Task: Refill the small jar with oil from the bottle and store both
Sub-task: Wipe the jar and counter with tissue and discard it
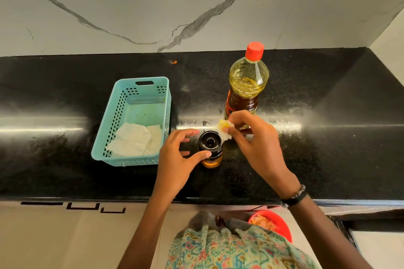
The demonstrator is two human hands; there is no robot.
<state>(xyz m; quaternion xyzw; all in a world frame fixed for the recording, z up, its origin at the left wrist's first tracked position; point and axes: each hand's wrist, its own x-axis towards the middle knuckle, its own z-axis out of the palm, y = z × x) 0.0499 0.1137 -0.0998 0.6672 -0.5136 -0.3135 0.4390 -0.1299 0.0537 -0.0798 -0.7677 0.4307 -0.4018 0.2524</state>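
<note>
A small glass jar (211, 160) with a black lid stands on the black counter, oil showing in its lower part. My left hand (178, 159) curves around its left side, thumb touching the jar, fingers apart. My right hand (255, 144) pinches a crumpled, oil-stained tissue (225, 130) just above and right of the jar's lid. Behind it stands the oil bottle (247, 85), upright, with its red cap on and partly full of yellow oil.
A light blue plastic basket (113, 129) with white tissues in it sits left of the jar. The marble wall rises behind the counter (65, 94). A red bowl (282, 225) sits below the counter's front edge.
</note>
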